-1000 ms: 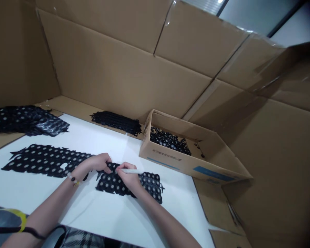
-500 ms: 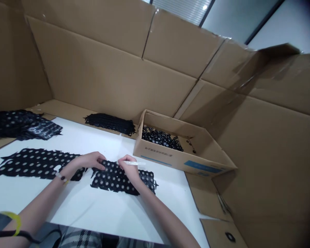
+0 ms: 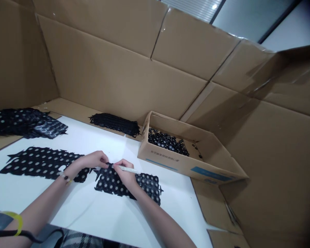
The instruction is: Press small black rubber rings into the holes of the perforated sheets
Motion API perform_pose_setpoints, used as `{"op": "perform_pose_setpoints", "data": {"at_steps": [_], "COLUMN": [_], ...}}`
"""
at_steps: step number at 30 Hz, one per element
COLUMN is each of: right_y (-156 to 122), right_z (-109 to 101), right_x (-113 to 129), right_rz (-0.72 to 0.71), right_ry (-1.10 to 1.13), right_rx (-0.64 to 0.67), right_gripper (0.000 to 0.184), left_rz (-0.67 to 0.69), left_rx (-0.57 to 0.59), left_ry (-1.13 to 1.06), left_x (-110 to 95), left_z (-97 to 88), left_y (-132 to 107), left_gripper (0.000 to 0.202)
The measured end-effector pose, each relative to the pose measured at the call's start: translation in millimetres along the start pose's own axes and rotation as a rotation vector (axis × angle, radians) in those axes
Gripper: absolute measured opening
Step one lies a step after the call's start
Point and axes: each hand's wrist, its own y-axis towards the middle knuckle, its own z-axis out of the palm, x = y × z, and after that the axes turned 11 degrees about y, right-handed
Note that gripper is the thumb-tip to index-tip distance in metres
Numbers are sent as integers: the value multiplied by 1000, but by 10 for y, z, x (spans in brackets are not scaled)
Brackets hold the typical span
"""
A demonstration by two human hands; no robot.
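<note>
A black rubber sheet dotted with round holes (image 3: 111, 182) lies on the white table (image 3: 98, 213) in front of me. My left hand (image 3: 91, 160) pinches the sheet's upper left edge with closed fingers. My right hand (image 3: 125, 174) rests on the sheet and grips a thin white pen-like tool (image 3: 127, 169), its tip pointing left towards the left hand's fingertips. A longer perforated black sheet (image 3: 38, 162) lies flat to the left, partly under my left wrist.
An open cardboard box (image 3: 170, 164) with several small black rings (image 3: 167, 142) stands at the right. A stack of black sheets (image 3: 115, 123) lies at the back, another pile (image 3: 23, 122) at far left. Tall cardboard walls (image 3: 119, 69) surround the table.
The head camera shifted, and the view moved slightly. Both hands stay on the small sheet; the tool's tip has come closer to the left fingertips.
</note>
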Motion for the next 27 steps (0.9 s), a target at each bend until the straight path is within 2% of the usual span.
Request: {"op": "perform_pose_setpoints", "data": {"at_steps": [11, 18, 23, 27], "right_y": [-5, -9, -25, -39], "right_z": [-3, 72, 145, 102], "right_x": [-13, 40, 36, 53], "right_rz": [6, 47, 26, 22], "right_ry": [-2, 21, -11, 12], "right_rx": [-8, -6, -4, -46], "right_gripper": [17, 17, 18, 18], "left_rz": [-25, -94, -120, -133], "left_rx": [-8, -29, -22, -29], "left_ry": [-61, -127, -141, -98], "left_x": [32, 75, 31, -33], "left_z": [28, 92, 75, 34], "left_y": [18, 49, 20, -13], "left_gripper": [28, 27, 30, 33]}}
